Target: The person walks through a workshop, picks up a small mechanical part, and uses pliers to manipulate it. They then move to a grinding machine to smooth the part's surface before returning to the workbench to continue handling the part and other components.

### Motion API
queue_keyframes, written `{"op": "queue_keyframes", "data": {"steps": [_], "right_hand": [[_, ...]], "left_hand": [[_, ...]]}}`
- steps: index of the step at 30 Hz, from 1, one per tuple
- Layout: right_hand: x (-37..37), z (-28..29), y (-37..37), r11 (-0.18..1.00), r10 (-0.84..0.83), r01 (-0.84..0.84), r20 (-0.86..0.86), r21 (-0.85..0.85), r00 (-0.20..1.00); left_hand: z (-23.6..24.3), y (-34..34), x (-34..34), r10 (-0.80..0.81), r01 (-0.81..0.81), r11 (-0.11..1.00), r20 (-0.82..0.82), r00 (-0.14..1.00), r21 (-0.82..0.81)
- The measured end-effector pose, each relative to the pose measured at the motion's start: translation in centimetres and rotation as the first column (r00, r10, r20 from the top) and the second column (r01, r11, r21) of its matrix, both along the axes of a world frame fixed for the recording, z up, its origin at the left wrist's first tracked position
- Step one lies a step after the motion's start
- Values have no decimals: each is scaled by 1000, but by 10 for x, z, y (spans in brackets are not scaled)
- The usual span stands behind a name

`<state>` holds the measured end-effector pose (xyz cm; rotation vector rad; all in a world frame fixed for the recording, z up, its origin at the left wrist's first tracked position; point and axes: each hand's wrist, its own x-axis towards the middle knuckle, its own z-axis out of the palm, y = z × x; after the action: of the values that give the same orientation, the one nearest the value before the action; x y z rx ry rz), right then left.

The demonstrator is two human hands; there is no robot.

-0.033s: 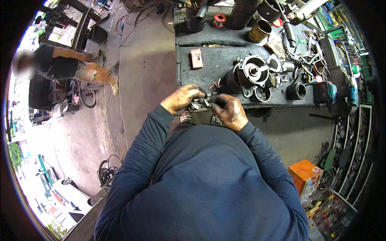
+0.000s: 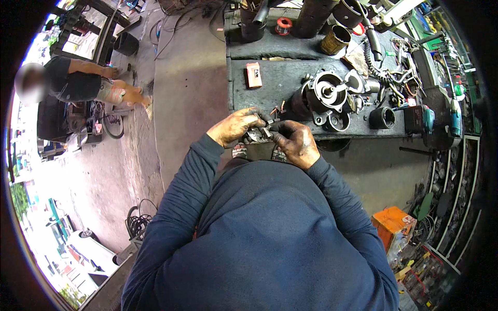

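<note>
My left hand and my right hand meet at the near edge of a dark workbench. Between their closed fingertips is a small grey metal part with blocky pieces and an irregular outline; the fingers cover some of it. Both hands have blackened fingers. Just beyond them lie a few small copper-coloured pieces. A dismantled motor housing, round with a shaft in its middle, stands to the right of my hands. Farther back rests a small orange-and-white box.
A black ring-shaped part and a teal cordless power tool sit on the bench's right. Behind are a rusty can, a red wire spool and tangled cables. Another person is at the far left. An orange box stands lower right.
My fingertips and the small metal part between them have shifted very slightly. The other person at the left has moved a little. The things on the bench have stayed put.
</note>
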<state>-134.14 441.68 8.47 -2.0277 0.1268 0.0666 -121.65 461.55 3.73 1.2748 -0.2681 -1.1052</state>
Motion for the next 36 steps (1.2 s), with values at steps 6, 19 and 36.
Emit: {"op": "queue_keyframes", "data": {"steps": [6,19,36], "right_hand": [[3,-3,-4,998,-26,31,-94,55,995],[15,-5,-11,981,132,-107,148,-163,980],[9,-9,-19,985,159,-170,193,41,968]], "left_hand": [[41,-21,-11,197,-201,980,-172,965,-4],[7,-40,-26,343,-454,862,403,849,223],[20,-8,0,304,-334,942,-445,842,11]]}}
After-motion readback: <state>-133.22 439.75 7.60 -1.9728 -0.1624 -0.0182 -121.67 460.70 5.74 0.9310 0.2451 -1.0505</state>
